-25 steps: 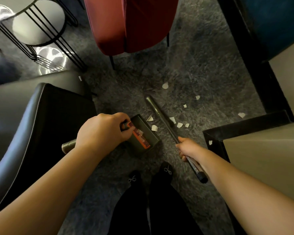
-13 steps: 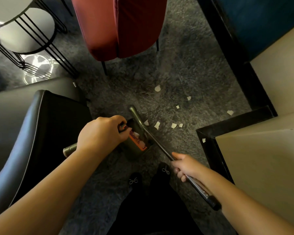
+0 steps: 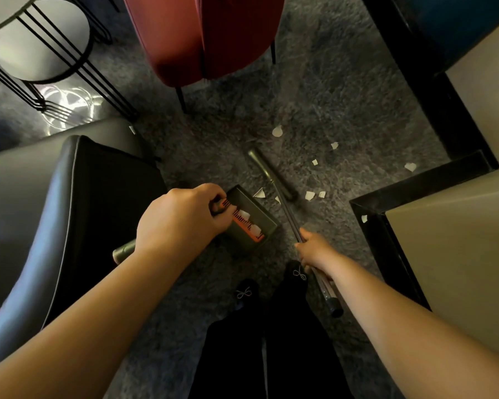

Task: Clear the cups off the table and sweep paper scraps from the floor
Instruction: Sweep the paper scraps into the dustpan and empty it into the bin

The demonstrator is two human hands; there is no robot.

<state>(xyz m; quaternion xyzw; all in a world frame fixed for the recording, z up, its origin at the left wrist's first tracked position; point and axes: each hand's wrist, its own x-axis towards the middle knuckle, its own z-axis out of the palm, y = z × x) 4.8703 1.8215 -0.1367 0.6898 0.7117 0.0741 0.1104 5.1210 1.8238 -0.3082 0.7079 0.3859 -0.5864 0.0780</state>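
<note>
Scraps [image 3: 309, 195] of pale torn paper lie scattered on the shaggy grey carpet [image 3: 343, 105] at the frame's centre and right of centre, beyond and right of both hands, nearer the right hand [image 3: 314, 250]. That hand is curled round the thin metal broom handle [image 3: 288, 214], whose long axis runs from lower right up to the narrow broom head [image 3: 271, 175] at centre. Left of it, the left hand [image 3: 179, 220] grips the handle of the boxy olive dustpan [image 3: 251, 223], which has an orange comb strip, holds a few white scraps already, and opens toward the broom head.
</note>
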